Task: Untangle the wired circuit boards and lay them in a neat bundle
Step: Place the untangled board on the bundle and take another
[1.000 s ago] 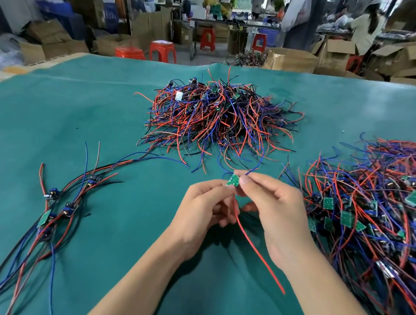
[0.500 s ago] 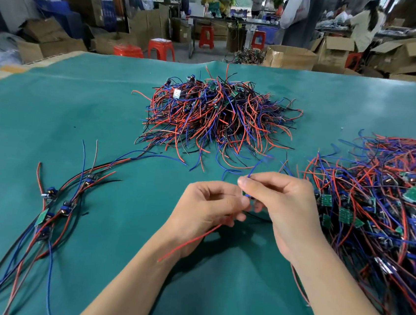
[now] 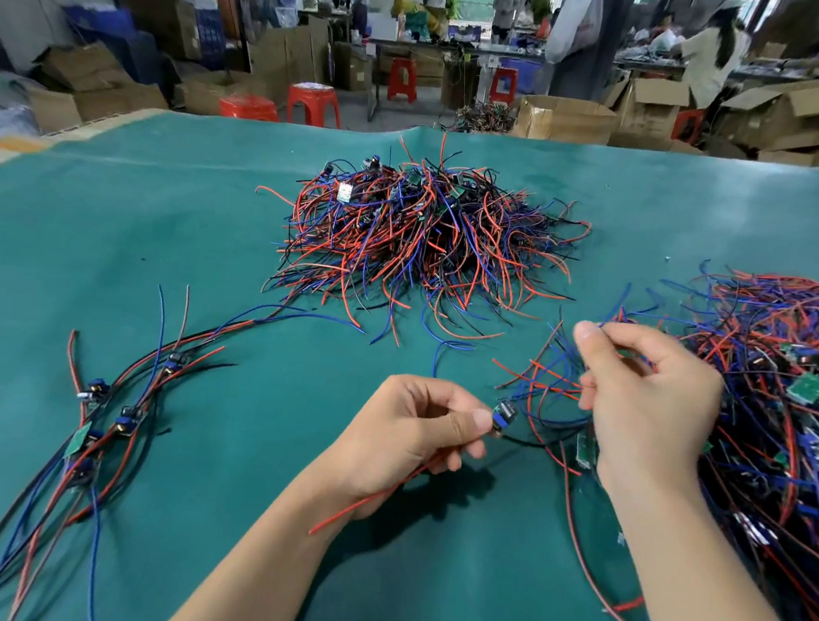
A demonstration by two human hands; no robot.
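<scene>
My left hand (image 3: 410, 431) pinches a small wired circuit board (image 3: 503, 415) between thumb and fingers, and its red wire trails back under my wrist. My right hand (image 3: 650, 401) is raised beside it, pinching blue and red wires that run into the tangled pile at the right (image 3: 792, 401). A second tangled heap of red, blue and black wires (image 3: 425, 241) lies further back in the middle. At the left, several untangled boards with long wires lie in a loose bundle (image 3: 98, 419) on the green table cover (image 3: 205, 218).
Beyond the table's far edge stand cardboard boxes (image 3: 564, 119), red stools (image 3: 313, 103) and people at other benches. Green cover shows between the left bundle and my hands.
My hands have drawn apart. The right hand moved right and up toward the right pile with wires in its fingers, and the left hand now holds the board with the red wire trailing toward me.
</scene>
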